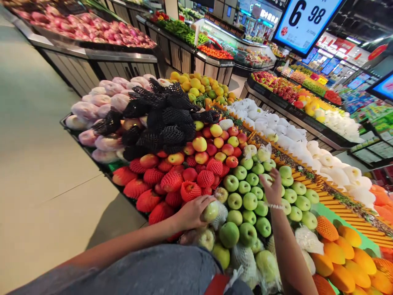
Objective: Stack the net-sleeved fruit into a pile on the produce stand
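My left hand point(194, 212) is closed round a pale yellow-green apple point(210, 212) at the near edge of the display. A white foam net point(220, 215) lies just beside that apple. My right hand point(272, 187), with a beaded bracelet on the wrist, reaches over the rows of green apples point(250, 201). Its thumb and fingers are spread and I see nothing held in it. Some green apples near its fingertips sit in clear plastic wrap point(264, 153). Below my hands, more apples in nets and wrap, such as a wrapped apple point(266, 266), rest against my body.
Red apples in red foam nets point(172, 181) lie to the left, with black foam nets point(172, 123) piled behind. Oranges point(342, 250) are at the near right. A spiky orange divider point(325, 188) separates white-netted fruit point(270, 119). A price screen point(307, 22) hangs overhead.
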`<state>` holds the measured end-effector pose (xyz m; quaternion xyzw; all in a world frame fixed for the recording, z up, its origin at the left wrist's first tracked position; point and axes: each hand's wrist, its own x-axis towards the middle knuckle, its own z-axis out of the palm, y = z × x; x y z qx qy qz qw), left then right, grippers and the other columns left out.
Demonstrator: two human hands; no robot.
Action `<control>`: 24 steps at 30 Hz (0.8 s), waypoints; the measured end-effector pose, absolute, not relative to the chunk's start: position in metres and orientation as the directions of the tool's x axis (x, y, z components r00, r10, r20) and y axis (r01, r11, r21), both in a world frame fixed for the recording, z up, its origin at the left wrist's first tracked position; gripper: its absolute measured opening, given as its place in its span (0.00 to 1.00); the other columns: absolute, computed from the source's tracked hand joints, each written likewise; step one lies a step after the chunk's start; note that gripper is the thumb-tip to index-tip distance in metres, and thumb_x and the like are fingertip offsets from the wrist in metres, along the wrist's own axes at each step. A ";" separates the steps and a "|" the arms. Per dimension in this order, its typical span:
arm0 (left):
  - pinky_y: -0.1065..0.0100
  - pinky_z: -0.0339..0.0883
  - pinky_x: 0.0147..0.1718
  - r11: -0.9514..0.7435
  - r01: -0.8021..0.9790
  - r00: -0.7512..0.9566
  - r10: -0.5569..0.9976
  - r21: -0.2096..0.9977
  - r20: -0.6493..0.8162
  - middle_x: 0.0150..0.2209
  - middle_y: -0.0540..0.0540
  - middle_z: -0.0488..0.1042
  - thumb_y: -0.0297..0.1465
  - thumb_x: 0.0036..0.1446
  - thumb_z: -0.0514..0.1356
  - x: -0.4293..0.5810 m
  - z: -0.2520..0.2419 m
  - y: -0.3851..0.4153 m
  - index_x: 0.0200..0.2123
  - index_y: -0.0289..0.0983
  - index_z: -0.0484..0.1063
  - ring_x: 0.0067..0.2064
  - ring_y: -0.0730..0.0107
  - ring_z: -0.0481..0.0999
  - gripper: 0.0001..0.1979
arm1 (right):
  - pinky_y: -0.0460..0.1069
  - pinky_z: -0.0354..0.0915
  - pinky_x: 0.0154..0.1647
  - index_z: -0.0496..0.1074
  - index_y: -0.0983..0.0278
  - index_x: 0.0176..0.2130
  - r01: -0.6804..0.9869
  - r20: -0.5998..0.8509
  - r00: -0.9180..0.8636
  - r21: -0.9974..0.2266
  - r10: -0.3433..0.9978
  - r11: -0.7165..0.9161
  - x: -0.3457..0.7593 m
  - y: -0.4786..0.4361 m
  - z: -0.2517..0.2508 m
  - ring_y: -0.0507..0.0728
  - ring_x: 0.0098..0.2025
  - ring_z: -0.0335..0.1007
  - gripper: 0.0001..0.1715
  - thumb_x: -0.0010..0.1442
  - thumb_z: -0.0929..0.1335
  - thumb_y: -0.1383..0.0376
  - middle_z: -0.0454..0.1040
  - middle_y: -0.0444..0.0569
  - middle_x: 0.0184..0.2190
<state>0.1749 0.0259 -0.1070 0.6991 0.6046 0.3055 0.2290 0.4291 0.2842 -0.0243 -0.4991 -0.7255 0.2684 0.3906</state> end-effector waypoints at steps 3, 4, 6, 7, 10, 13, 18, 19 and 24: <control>0.49 0.69 0.68 -0.284 0.638 0.053 0.943 0.716 0.328 0.66 0.37 0.71 0.39 0.63 0.67 0.185 -0.093 0.031 0.71 0.42 0.57 0.67 0.49 0.72 0.38 | 0.61 0.74 0.57 0.74 0.56 0.61 0.310 0.032 -0.652 -0.900 0.758 0.305 0.412 0.193 -0.020 0.65 0.59 0.75 0.34 0.62 0.74 0.43 0.75 0.55 0.61; 0.48 0.68 0.69 -0.329 0.623 0.054 0.923 0.709 0.381 0.66 0.35 0.71 0.42 0.65 0.66 0.190 -0.091 0.031 0.72 0.41 0.55 0.68 0.48 0.71 0.38 | 0.62 0.74 0.58 0.72 0.55 0.63 0.273 -0.011 -0.746 -0.917 0.666 0.290 0.407 0.167 -0.019 0.66 0.61 0.74 0.38 0.60 0.76 0.43 0.73 0.55 0.64; 0.47 0.68 0.68 -0.416 0.574 0.058 0.880 0.706 0.471 0.66 0.32 0.70 0.49 0.68 0.62 0.201 -0.092 0.032 0.73 0.38 0.53 0.69 0.47 0.71 0.39 | 0.66 0.69 0.67 0.67 0.54 0.70 0.238 -0.015 -0.793 -0.928 0.609 0.286 0.399 0.129 -0.018 0.69 0.67 0.70 0.54 0.52 0.81 0.44 0.71 0.55 0.67; 0.46 0.68 0.68 -0.454 0.540 0.057 0.860 0.709 0.507 0.66 0.31 0.70 0.52 0.69 0.59 0.205 -0.093 0.033 0.73 0.37 0.53 0.69 0.46 0.71 0.39 | 0.67 0.66 0.70 0.63 0.53 0.72 0.237 -0.001 -0.776 -0.927 0.631 0.290 0.397 0.117 -0.018 0.70 0.68 0.68 0.61 0.48 0.83 0.45 0.71 0.55 0.67; 0.41 0.67 0.68 -0.503 0.454 0.030 0.834 0.736 0.551 0.65 0.29 0.70 0.58 0.70 0.53 0.213 -0.099 0.034 0.72 0.38 0.53 0.67 0.43 0.72 0.39 | 0.69 0.66 0.71 0.55 0.51 0.76 0.251 0.071 -0.662 -0.917 0.746 0.309 0.394 0.100 -0.019 0.71 0.68 0.69 0.70 0.46 0.84 0.46 0.71 0.55 0.66; 0.39 0.68 0.66 -0.496 0.444 -0.049 0.818 0.746 0.573 0.63 0.29 0.71 0.58 0.68 0.57 0.215 -0.103 0.036 0.70 0.39 0.54 0.65 0.42 0.74 0.39 | 0.68 0.74 0.63 0.48 0.46 0.77 0.218 0.144 -0.608 -0.916 0.781 0.338 0.400 0.095 -0.024 0.73 0.69 0.68 0.71 0.49 0.83 0.47 0.68 0.56 0.68; 0.41 0.70 0.65 -0.470 0.464 -0.180 0.780 0.751 0.599 0.58 0.33 0.74 0.54 0.66 0.62 0.217 -0.100 0.041 0.65 0.38 0.60 0.61 0.44 0.75 0.35 | 0.67 0.82 0.49 0.52 0.29 0.72 0.239 0.268 -0.547 -0.858 0.793 0.455 0.408 0.084 -0.027 0.73 0.65 0.73 0.59 0.54 0.81 0.51 0.70 0.47 0.67; 0.40 0.70 0.65 -0.470 0.457 -0.196 0.775 0.755 0.601 0.58 0.33 0.74 0.54 0.65 0.64 0.219 -0.100 0.042 0.65 0.38 0.60 0.61 0.44 0.75 0.36 | 0.67 0.82 0.46 0.54 0.29 0.72 0.249 0.316 -0.522 -0.832 0.792 0.496 0.407 0.082 -0.024 0.74 0.63 0.74 0.57 0.54 0.81 0.52 0.71 0.47 0.66; 0.36 0.68 0.66 -0.559 0.428 -0.235 0.690 0.711 0.684 0.65 0.34 0.69 0.52 0.61 0.70 0.228 -0.110 0.045 0.73 0.46 0.50 0.67 0.40 0.71 0.47 | 0.59 0.81 0.41 0.75 0.46 0.61 0.244 0.666 -0.470 -0.532 0.579 0.811 0.397 0.076 0.001 0.67 0.57 0.77 0.31 0.61 0.77 0.66 0.75 0.53 0.59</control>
